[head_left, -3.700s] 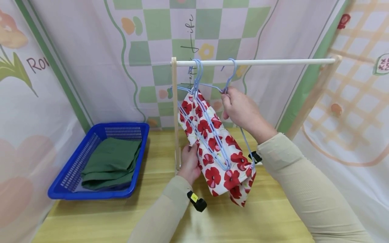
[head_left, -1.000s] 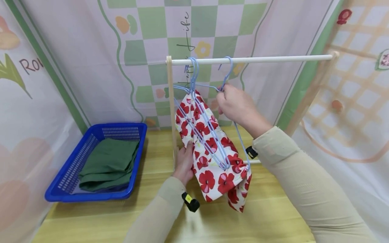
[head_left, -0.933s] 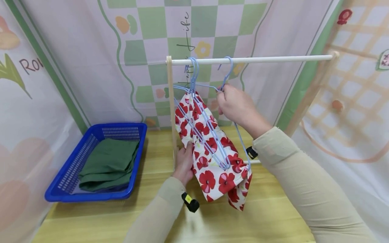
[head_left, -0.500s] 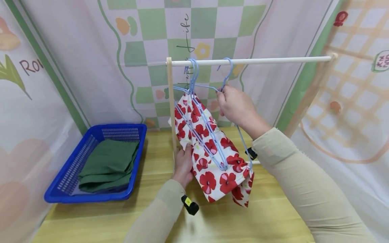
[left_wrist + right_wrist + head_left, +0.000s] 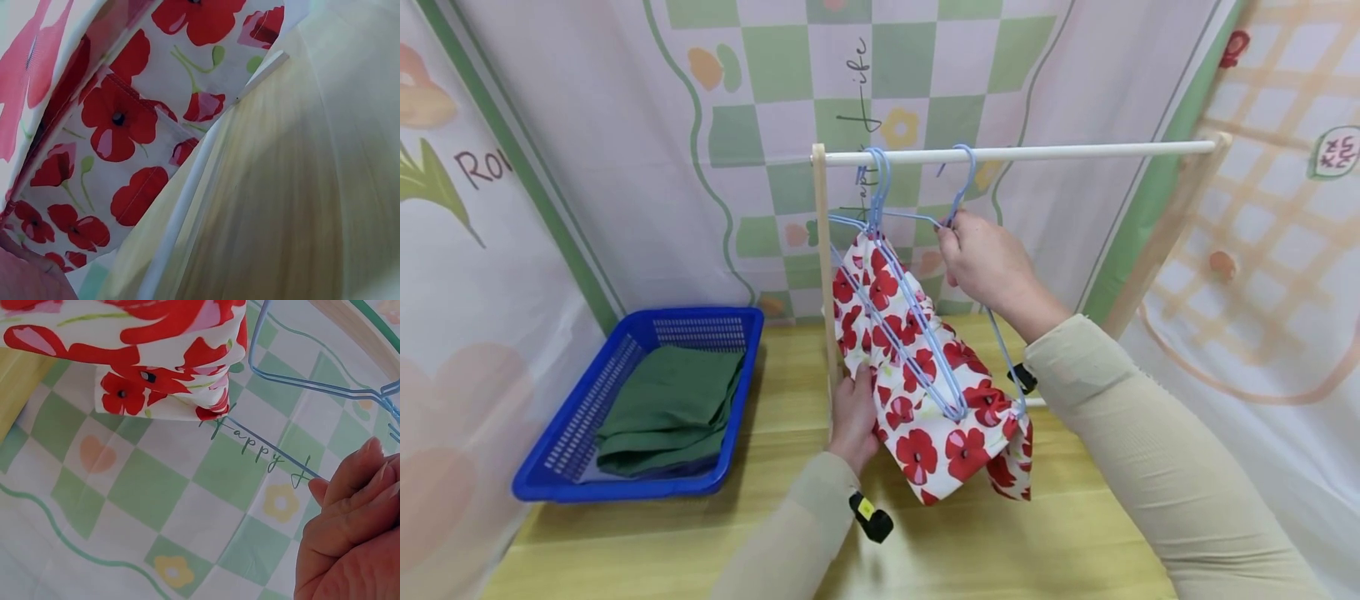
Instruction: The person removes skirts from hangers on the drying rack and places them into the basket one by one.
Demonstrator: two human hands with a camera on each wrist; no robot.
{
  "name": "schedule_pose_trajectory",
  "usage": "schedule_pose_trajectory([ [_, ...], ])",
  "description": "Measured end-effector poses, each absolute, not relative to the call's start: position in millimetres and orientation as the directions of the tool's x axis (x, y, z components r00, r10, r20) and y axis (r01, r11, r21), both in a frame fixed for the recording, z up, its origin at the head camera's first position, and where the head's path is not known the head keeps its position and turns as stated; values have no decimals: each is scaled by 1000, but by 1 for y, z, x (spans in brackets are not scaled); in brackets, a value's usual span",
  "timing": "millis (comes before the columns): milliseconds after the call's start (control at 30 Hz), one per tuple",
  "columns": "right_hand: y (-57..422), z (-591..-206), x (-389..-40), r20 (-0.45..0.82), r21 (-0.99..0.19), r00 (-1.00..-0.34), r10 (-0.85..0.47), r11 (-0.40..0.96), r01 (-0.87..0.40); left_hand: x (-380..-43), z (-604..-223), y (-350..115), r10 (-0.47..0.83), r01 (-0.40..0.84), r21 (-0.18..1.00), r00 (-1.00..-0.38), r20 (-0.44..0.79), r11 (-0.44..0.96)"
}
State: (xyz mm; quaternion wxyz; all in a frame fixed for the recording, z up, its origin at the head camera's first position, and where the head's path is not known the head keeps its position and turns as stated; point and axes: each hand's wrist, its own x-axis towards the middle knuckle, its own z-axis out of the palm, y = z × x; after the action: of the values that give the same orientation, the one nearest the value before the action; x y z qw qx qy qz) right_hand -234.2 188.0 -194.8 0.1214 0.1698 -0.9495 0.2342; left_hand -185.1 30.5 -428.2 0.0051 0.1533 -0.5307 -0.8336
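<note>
A white garment with red poppies [image 5: 917, 454] hangs slanted below the rack's rod, its kind not clear from its bunched shape. My left hand [image 5: 854, 417] holds its left side, thumb in front and fingers hidden behind the cloth. In the left wrist view the garment [image 5: 134, 125] gapes, showing a fold and seams. My right hand [image 5: 988, 258] grips a blue wire hanger [image 5: 966, 179] just under its hook, which sits over the rod. That hanger's lower corner pokes into the gathered right end of the cloth. Two or so blue hangers [image 5: 917, 333] hang in front of the garment.
The rack has a white rod [image 5: 1090, 152] and wooden posts; its left post [image 5: 823, 275] stands close beside my left hand. A blue basket [image 5: 748, 400] with a folded green cloth [image 5: 670, 400] stands left on the wooden table [image 5: 647, 550]. A patterned curtain [image 5: 775, 58] hangs behind.
Within the last second the garment's lower right flap has shifted right and slightly up, and its upper part has bunched. My left hand has slid slightly down; my right hand keeps its grip.
</note>
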Motion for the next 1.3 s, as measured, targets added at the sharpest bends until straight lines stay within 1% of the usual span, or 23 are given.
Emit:
schedule_pose_trajectory([
  [367,191,-193,-233,287,-412,-921,-262,834,-366,-177,-429,33,-175,-164,871,-947,-271,-464],
  [633,195,-192,-232,266,-432,-928,-259,829,-355,-172,-431,36,-221,-141,879,-939,-265,-455],
  [767,197,-192,-231,276,-431,-923,-267,824,-367,-170,-431,36,-241,-135,884,-934,-265,-447],
  [1300,204,-191,-231,262,-441,-924,-277,817,-370,-165,-434,32,-239,-183,886,-922,-305,-427],
])
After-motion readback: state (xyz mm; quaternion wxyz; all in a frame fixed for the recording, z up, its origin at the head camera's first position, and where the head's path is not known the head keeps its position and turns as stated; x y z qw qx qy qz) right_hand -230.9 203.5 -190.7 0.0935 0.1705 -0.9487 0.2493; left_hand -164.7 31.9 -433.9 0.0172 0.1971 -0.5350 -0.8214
